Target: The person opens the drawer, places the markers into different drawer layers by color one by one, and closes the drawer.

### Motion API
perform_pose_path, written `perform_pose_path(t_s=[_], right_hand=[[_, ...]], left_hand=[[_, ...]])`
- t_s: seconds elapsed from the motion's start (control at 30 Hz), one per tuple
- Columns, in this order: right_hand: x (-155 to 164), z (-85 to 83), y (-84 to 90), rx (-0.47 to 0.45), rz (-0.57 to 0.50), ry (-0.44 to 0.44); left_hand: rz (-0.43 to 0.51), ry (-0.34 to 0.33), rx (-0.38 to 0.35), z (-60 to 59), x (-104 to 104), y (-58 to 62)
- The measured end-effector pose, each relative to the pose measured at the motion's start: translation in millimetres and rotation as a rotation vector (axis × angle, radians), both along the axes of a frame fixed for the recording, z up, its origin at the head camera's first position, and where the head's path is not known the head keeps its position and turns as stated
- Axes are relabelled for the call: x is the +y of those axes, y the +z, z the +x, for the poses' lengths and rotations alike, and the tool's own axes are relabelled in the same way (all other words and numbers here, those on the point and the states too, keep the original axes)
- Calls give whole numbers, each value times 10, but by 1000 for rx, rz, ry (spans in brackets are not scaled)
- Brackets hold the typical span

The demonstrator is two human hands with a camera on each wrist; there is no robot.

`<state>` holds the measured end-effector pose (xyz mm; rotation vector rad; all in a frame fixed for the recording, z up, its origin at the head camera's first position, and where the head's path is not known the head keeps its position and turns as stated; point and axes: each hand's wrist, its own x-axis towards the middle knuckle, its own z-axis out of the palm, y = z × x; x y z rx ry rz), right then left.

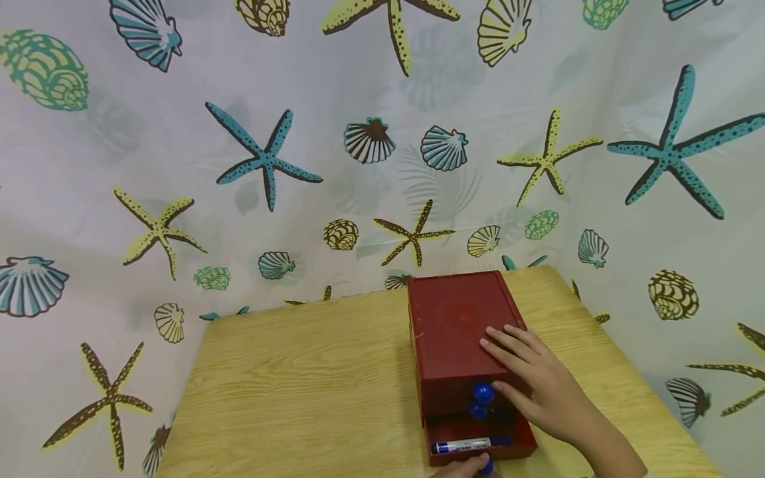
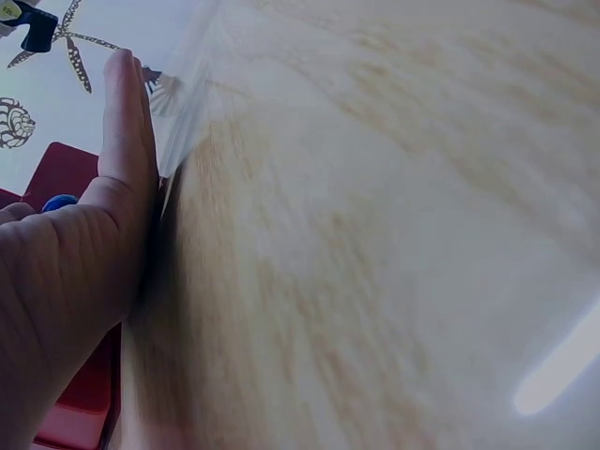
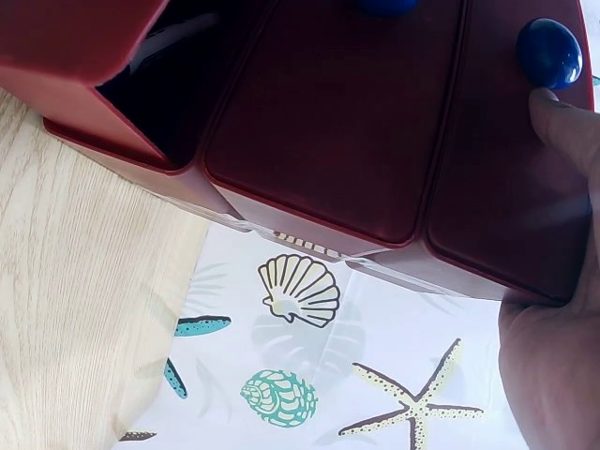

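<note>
A dark red drawer cabinet (image 1: 451, 299) with three stacked drawers stands on the table. Its bottom drawer (image 1: 526, 447) is pulled out, and a blue-and-white marker (image 1: 469, 445) lies crosswise inside. At the lower frame edge my left hand (image 1: 459, 469) pinches the bottom drawer's blue knob (image 1: 488, 467); much of that hand is cut off there. My right hand (image 1: 538, 378) rests on the cabinet's top right edge with fingers extended. In the right wrist view its thumb (image 3: 562, 127) touches the front beside the top drawer's blue knob (image 3: 549, 53).
The wooden table (image 1: 299, 385) extends left of the cabinet, with a narrower strip on the right. A white curtain (image 1: 382, 179) printed with shells and starfish hangs behind and along the sides. The middle drawer's blue knob (image 1: 478, 411) sticks out below the top one.
</note>
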<state>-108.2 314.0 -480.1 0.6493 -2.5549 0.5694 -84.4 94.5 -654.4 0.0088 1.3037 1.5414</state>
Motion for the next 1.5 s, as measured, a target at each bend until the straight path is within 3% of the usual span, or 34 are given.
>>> perform_pose_path(t_s=[0.17, 0.4, 0.7, 0.97, 1.03, 1.27, 1.5], right_hand=[[2, 0, 4, 3, 0, 0], [3, -2, 6, 7, 2, -5], [7, -7, -2, 3, -2, -3], [7, -5, 4, 0, -5, -7], [7, -4, 5, 1, -5, -10], [11, -5, 6, 1, -9, -7], [18, -6, 4, -12, -17, 3]], left_hand=[[60, 25, -35, -20, 58, -251], [73, -13, -40, -62, 59, -270], [92, -28, -164, -162, 120, -409], [120, -113, -103, -290, 102, -463], [131, -123, -115, -304, 84, -418], [95, -104, -85, -207, -18, 329], [105, -56, -123, -297, -1, 363]])
